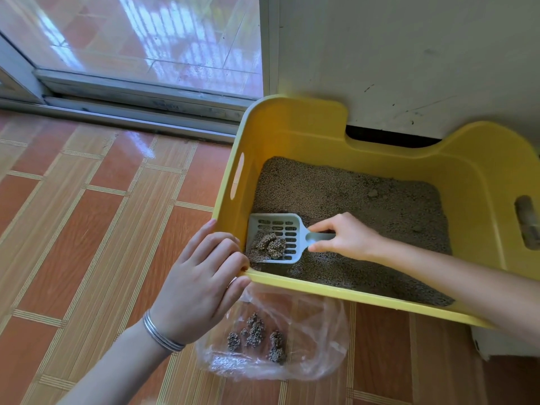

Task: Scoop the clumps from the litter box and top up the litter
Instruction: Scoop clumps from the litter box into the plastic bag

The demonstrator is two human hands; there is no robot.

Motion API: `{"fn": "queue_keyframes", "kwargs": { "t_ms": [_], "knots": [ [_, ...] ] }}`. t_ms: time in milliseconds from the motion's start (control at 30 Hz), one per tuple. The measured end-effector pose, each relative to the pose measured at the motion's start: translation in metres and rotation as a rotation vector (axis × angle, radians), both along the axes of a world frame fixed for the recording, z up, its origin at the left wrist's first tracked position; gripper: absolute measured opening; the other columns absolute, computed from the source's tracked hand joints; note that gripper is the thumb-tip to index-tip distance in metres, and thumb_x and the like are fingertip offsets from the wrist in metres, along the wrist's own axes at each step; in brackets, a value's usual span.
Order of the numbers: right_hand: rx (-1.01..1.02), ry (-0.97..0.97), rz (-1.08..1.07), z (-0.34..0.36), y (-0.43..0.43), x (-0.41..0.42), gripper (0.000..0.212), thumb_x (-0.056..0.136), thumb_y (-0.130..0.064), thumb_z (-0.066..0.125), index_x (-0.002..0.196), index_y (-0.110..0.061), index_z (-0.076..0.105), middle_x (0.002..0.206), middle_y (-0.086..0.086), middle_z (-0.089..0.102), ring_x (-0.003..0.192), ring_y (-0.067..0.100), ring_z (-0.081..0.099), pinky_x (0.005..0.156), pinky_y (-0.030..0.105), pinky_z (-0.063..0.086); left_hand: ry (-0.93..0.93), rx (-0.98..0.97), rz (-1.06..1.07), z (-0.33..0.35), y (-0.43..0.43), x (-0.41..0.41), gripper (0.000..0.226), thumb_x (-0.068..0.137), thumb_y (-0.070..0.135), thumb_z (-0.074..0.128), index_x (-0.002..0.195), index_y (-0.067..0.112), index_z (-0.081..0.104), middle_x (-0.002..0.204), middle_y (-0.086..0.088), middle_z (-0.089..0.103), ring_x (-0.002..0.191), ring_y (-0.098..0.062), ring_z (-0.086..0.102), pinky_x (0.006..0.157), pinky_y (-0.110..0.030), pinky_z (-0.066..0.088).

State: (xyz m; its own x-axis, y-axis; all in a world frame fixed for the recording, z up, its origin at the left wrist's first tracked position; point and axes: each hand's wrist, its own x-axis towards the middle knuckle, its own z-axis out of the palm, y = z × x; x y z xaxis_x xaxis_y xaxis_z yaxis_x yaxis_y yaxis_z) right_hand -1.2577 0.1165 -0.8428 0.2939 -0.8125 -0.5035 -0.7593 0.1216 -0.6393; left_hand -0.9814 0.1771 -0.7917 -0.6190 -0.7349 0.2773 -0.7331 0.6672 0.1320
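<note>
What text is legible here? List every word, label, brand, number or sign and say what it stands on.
No text can be read anywhere in this view.
Door track: faint dark marks that might be print, too blurred to read.
Litter box: plain yellow, no label visible.
Scoop: no marking visible.
Plastic bag: clear, no print visible.

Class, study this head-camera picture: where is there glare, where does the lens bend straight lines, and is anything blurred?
Head view: daylight glare washes the glass door and glints off the floor tiles; same view, the wide lens slightly bows the door track; the scoop and its clumps look sharp.
</note>
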Motion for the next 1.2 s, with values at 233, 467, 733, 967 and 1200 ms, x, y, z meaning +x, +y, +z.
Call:
{"fn": "queue_keyframes", "kwargs": {
  "t_ms": [233,467,733,967,1200],
  "knots": [
    [0.037,-0.086,-0.037,-0.001,0.002,-0.004,0.037,0.077,-0.023,0.073,0.113,-0.02,0.066,0.108,-0.01,0.066,0.094,0.003,0.06,0.077,0.012,0.041,-0.003,0.009,0.0,0.0,0.002,0.001,0.048,0.099,0.035,0.025,0.084,0.012,0.064,0.088,-0.003,0.06,0.101,-0.022,0.052,0.111,-0.047,0.025],
    [0.012,-0.093,-0.024,0.006,0.004,-0.006,0.034,0.076,-0.024,0.073,0.11,-0.023,0.068,0.105,-0.012,0.068,0.095,0.003,0.062,0.083,0.022,0.045,0.002,0.001,0.001,0.0,0.0,0.0,0.048,0.099,0.035,0.026,0.083,0.01,0.064,0.088,-0.004,0.061,0.101,-0.022,0.052,0.112,-0.046,0.025],
    [-0.008,-0.058,-0.004,0.01,0.007,-0.009,0.037,0.077,-0.025,0.074,0.112,-0.021,0.066,0.106,-0.008,0.069,0.093,0.005,0.063,0.088,0.032,0.049,0.005,-0.001,0.007,-0.002,0.001,0.0,0.05,0.1,0.036,0.024,0.084,0.011,0.065,0.089,-0.005,0.062,0.101,-0.022,0.051,0.111,-0.046,0.025],
    [-0.006,-0.059,0.016,0.015,0.008,-0.009,0.036,0.077,-0.026,0.073,0.112,-0.022,0.067,0.108,-0.008,0.069,0.094,0.004,0.063,0.089,0.03,0.049,0.004,-0.002,0.003,-0.002,0.002,0.0,0.049,0.099,0.035,0.025,0.084,0.011,0.065,0.088,-0.004,0.062,0.101,-0.022,0.051,0.111,-0.047,0.025],
    [0.025,-0.058,0.02,0.029,0.012,-0.015,0.032,0.076,-0.027,0.074,0.108,-0.027,0.069,0.1,-0.013,0.07,0.092,0.007,0.064,0.086,0.032,0.048,-0.027,0.027,0.006,0.002,0.002,0.0,0.049,0.099,0.036,0.024,0.086,0.012,0.065,0.09,-0.002,0.062,0.101,-0.022,0.052,0.112,-0.046,0.024]
  ]
}}
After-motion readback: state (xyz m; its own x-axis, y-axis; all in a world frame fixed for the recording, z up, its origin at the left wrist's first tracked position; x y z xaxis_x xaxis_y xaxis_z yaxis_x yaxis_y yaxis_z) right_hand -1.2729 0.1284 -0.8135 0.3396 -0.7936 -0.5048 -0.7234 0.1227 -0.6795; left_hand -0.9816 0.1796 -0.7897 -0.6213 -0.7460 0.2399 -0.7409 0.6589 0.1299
